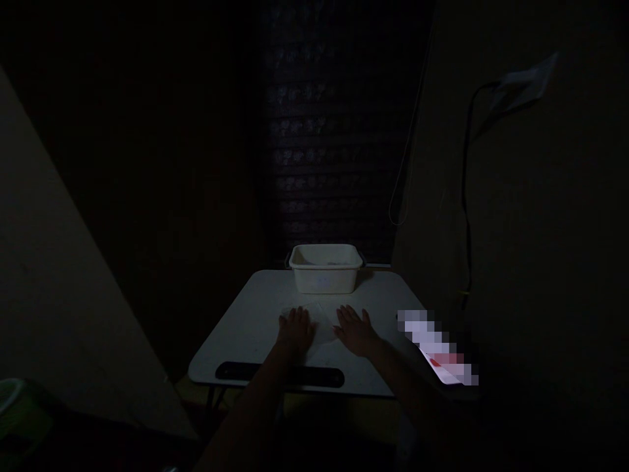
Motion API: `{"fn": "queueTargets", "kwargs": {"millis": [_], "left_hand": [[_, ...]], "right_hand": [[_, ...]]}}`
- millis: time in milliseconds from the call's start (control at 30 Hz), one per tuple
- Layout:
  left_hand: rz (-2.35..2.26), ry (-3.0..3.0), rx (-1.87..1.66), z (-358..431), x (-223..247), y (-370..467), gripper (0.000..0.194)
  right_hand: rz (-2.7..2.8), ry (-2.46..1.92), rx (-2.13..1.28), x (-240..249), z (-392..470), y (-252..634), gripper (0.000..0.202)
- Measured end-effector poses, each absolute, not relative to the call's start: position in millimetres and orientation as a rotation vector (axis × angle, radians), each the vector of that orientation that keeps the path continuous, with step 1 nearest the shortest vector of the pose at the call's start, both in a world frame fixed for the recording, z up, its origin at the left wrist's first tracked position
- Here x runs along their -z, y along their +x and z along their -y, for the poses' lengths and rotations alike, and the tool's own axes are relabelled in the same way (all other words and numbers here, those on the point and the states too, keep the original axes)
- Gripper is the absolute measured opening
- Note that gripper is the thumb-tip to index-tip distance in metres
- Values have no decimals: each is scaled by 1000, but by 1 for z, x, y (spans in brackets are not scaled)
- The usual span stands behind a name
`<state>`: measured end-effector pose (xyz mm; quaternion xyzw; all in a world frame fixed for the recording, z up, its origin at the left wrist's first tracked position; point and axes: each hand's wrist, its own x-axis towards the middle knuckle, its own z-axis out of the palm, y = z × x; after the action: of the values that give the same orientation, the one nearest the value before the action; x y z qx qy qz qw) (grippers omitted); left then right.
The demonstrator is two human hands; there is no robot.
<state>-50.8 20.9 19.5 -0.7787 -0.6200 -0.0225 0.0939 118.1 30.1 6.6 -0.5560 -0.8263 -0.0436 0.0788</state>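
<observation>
A thin, see-through sheet (322, 325), perhaps a plastic bag, lies flat on the white table (236, 328). My left hand (297, 331) rests on the sheet's left part, palm down with its fingers extended. On the other side, my right hand (354, 331) lies palm down with fingers spread, its thumb by the sheet's right edge. Behind both hands stands a white plastic basin (325, 278); pale contents show faintly inside it. The dim light hides the sheet's exact outline.
A black slot strip (314, 376) runs along the table's front edge. To the right is a lit, pixelated screen (445, 354). A black cable (464, 190) hangs down the right wall. At the lower left sits a green container (22, 413).
</observation>
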Motion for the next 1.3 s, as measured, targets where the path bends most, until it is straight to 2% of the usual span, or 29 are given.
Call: {"fn": "queueTargets", "kwargs": {"millis": [600, 1300], "left_hand": [[1877, -2214, 86, -17, -39, -46, 42], [1630, -2437, 246, -19, -21, -77, 37]], "right_hand": [[2487, -1679, 117, -13, -26, 106, 52], [2477, -1670, 62, -16, -38, 153, 59]]}}
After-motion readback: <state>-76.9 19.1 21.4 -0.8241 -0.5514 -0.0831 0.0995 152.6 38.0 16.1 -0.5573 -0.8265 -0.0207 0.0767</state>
